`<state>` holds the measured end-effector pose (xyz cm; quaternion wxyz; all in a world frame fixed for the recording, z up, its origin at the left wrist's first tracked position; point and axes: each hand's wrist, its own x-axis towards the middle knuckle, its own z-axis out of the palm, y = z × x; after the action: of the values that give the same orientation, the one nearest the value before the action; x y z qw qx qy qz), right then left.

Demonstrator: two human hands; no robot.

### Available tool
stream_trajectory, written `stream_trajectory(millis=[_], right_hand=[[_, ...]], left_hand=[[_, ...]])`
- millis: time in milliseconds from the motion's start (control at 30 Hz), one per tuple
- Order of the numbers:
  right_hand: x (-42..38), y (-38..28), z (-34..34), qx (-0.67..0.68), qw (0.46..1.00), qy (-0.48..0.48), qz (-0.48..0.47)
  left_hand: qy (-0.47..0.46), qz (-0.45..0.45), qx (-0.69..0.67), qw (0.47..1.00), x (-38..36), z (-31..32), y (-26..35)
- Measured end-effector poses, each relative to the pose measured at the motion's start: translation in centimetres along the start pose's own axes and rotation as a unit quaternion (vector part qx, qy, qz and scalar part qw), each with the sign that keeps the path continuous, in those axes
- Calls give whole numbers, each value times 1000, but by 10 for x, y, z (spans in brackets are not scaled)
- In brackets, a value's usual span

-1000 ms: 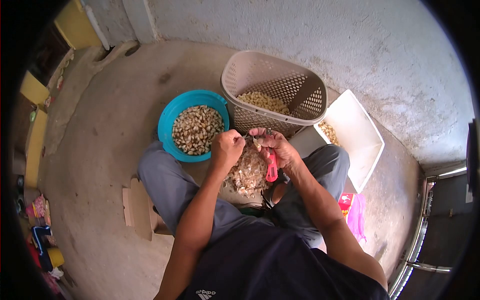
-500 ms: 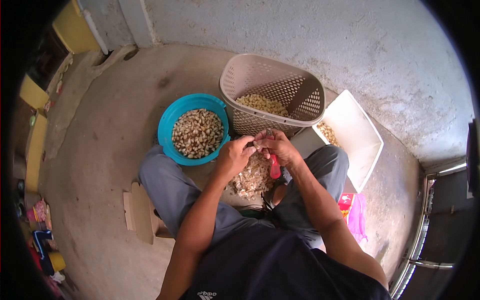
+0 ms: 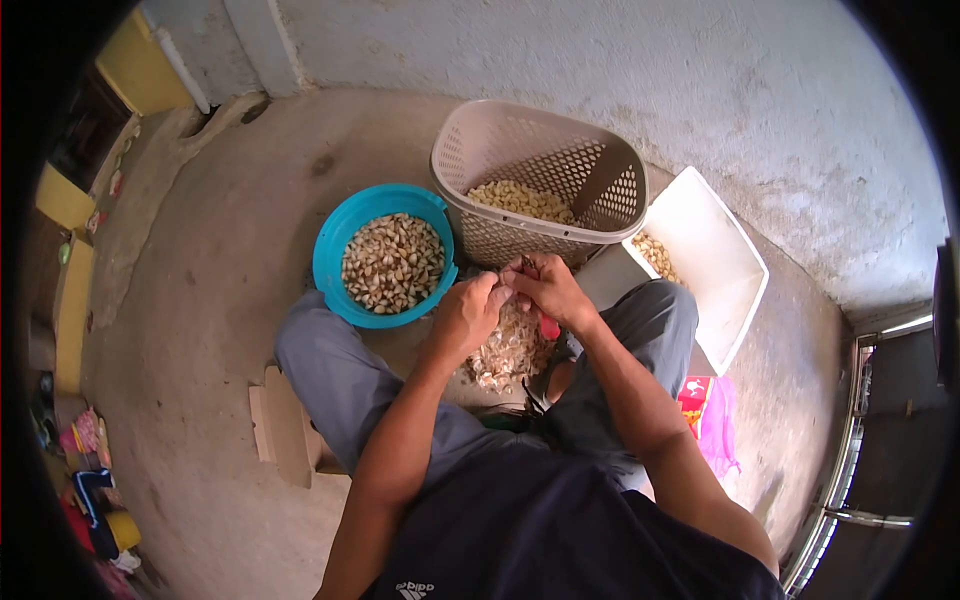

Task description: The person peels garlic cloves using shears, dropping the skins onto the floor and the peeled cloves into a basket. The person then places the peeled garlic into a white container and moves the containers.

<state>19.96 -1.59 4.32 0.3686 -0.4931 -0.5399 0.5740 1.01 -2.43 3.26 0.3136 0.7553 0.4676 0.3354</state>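
My left hand point(image 3: 470, 312) and my right hand point(image 3: 549, 289) meet above a heap of pale peelings point(image 3: 505, 350) on the floor. The right one is closed round a red-handled tool point(image 3: 549, 327), its handle hanging below the palm. Fingertips of the left are pinched on something small that I cannot make out. To the left stands a blue basin point(image 3: 329, 296) of unpeeled garlic-like cloves point(image 3: 393, 262). Beyond the hands is a beige perforated basket point(image 3: 500, 234) holding pale peeled cloves point(image 3: 522, 201).
A white box point(image 3: 707, 255) lies tilted at the right with some cloves point(image 3: 655, 257) inside. Flattened cardboard point(image 3: 285, 425) is beside my left knee. A pink bag point(image 3: 717, 430) lies at the right. The grey wall point(image 3: 600, 60) runs behind the basket.
The right hand has turned slightly, and less of the red handle shows. Both hands remain together over the peelings. The view has shifted a little.
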Motion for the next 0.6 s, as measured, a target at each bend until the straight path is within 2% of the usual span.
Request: stream_trajectory(millis=[67,133,267,400,500,600], right_hand=[[0,1,1,-50,998,6,-27],[-1,0,3,-129,988,6,-84],[-3,-6,4,-14,1000,5,18],[0,0,2,51,998,11,23],[1,3,3,119,993,10,17],[1,-1,1,177,984,6,28]], left_hand=[[-7,3,13,1000,1,3,-5],[-30,-27,-40,998,1,6,-12],[-64,-118,-199,971,4,4,-9],[-54,-150,-273,949,5,10,-12],[-58,-185,-379,905,3,4,-12],[-53,-208,-400,891,5,-2,-9]])
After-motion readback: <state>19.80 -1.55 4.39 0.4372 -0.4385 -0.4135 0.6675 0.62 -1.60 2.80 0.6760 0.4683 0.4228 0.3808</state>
